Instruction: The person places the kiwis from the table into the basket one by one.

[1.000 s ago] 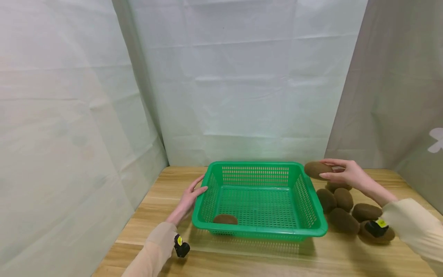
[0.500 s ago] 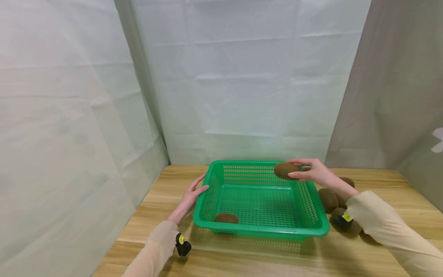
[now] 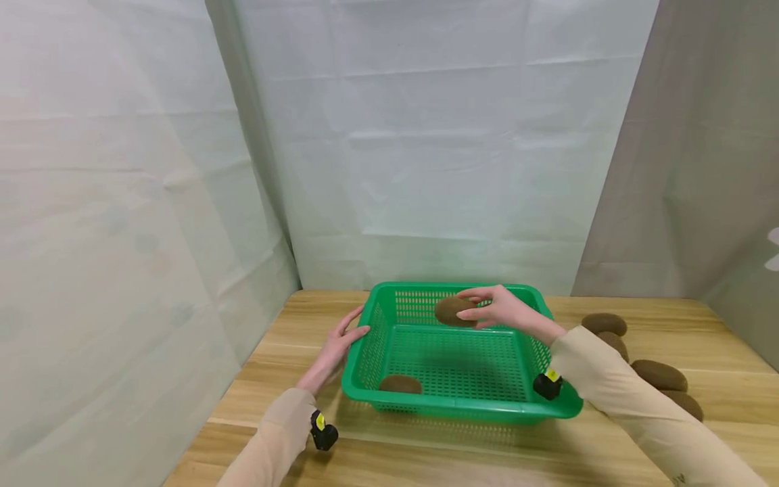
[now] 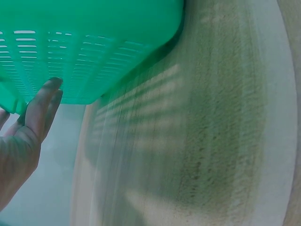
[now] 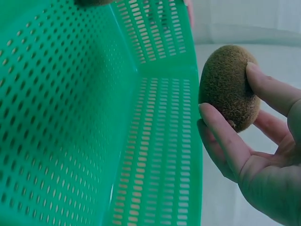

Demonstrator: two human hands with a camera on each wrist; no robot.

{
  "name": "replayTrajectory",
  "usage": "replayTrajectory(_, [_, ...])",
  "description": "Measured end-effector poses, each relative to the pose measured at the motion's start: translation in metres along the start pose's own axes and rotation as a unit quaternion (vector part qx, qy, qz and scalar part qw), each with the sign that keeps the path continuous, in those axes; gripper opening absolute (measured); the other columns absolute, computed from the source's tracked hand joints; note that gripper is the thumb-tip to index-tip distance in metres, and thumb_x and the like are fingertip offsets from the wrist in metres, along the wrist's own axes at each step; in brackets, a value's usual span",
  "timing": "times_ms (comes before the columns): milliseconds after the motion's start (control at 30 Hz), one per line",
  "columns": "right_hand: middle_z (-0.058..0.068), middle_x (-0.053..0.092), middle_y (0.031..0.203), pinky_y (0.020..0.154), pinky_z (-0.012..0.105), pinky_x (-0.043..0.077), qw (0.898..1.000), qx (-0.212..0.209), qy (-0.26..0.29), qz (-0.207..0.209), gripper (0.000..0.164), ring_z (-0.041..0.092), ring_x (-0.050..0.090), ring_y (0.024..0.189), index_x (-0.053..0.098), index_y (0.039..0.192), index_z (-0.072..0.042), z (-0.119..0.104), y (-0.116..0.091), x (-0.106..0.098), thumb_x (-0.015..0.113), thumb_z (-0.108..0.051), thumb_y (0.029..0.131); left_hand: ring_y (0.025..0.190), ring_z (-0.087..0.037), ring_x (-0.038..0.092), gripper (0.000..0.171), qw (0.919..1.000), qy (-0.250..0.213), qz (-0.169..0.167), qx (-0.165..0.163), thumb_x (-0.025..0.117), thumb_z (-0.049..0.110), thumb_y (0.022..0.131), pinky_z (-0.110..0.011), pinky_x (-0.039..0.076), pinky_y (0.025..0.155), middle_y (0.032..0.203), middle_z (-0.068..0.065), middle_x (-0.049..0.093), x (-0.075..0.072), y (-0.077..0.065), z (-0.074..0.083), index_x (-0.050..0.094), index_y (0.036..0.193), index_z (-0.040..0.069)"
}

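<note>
My right hand (image 3: pixel 502 308) pinches a brown, fuzzy kiwi (image 3: pixel 453 311) between thumb and fingers, over the back half of a green plastic basket (image 3: pixel 456 406). The right wrist view has the held kiwi (image 5: pixel 230 84) up close, tilted on end in the fingertips. Another kiwi (image 3: pixel 399 384) lies inside the basket at its front left corner, partly hidden by the rim. At the basket's left side, my left hand (image 3: pixel 335 345) grips the rim, thumb on top and fingers outside. In the left wrist view those fingers (image 4: pixel 42 108) lie along the slotted wall.
Right of the basket, several kiwis (image 3: pixel 659 374) lie on the wooden table (image 3: pixel 262 379), some hidden behind my right sleeve (image 3: pixel 633 392). A pale cloth (image 3: pixel 426 149) hangs behind the table, with more cloth at both sides.
My right hand has carried the kiwi leftward, from beyond the basket's right rim to over its inside. The left hand stays on the rim, and the other kiwis have not visibly moved.
</note>
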State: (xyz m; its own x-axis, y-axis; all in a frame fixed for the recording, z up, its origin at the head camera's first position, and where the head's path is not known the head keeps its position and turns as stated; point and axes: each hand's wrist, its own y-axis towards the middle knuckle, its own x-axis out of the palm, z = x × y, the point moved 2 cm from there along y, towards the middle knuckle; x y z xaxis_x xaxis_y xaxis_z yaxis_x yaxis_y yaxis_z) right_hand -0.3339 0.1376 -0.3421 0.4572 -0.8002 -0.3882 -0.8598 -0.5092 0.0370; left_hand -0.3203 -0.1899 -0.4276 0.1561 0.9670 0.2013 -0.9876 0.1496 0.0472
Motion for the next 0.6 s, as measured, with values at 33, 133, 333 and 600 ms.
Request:
replayTrajectory(33, [0.026,0.040,0.124,0.072,0.037,0.051,1.000,0.000,-0.003,-0.007,0.054,0.026,0.060,0.088,0.050,0.128,-0.002,0.000,0.003,0.003,0.070,-0.020,0.081,0.084,-0.032,0.060,0.052,1.0000,0.001,0.000,0.000,0.057,0.011,0.090,-0.038,0.051,0.066,0.112,-0.027,0.054,0.001,0.000,0.000,0.039,0.138,0.020])
replayTrajectory(133, [0.028,0.040,0.125,0.071,0.038,0.051,1.000,-0.002,-0.004,-0.030,0.052,0.027,0.060,0.090,0.049,0.128,0.001,-0.001,0.012,0.011,0.068,-0.016,0.082,0.085,-0.032,0.060,0.053,1.0000,-0.006,-0.004,-0.003,0.056,0.010,0.090,-0.038,0.051,0.067,0.113,-0.028,0.053,0.003,-0.001,0.003,0.037,0.139,0.018])
replayTrajectory(333, [0.025,0.045,0.122,0.072,0.041,0.051,0.997,0.004,-0.014,-0.072,0.050,0.027,0.059,0.090,0.049,0.127,0.003,0.000,0.028,0.023,0.067,-0.013,0.083,0.086,-0.033,0.060,0.056,0.9996,-0.007,-0.026,-0.012,0.054,0.009,0.091,-0.039,0.051,0.069,0.117,-0.032,0.048,0.011,-0.006,0.012,0.031,0.142,0.014])
replayTrajectory(600, [0.019,0.049,0.120,0.072,0.041,0.051,0.993,0.023,-0.011,-0.112,0.048,0.026,0.058,0.093,0.051,0.126,0.001,0.011,0.048,0.041,0.067,-0.013,0.083,0.087,-0.031,0.060,0.057,0.9993,0.003,-0.035,-0.014,0.053,0.009,0.092,-0.040,0.051,0.071,0.120,-0.031,0.047,0.013,-0.009,0.017,0.027,0.143,0.013])
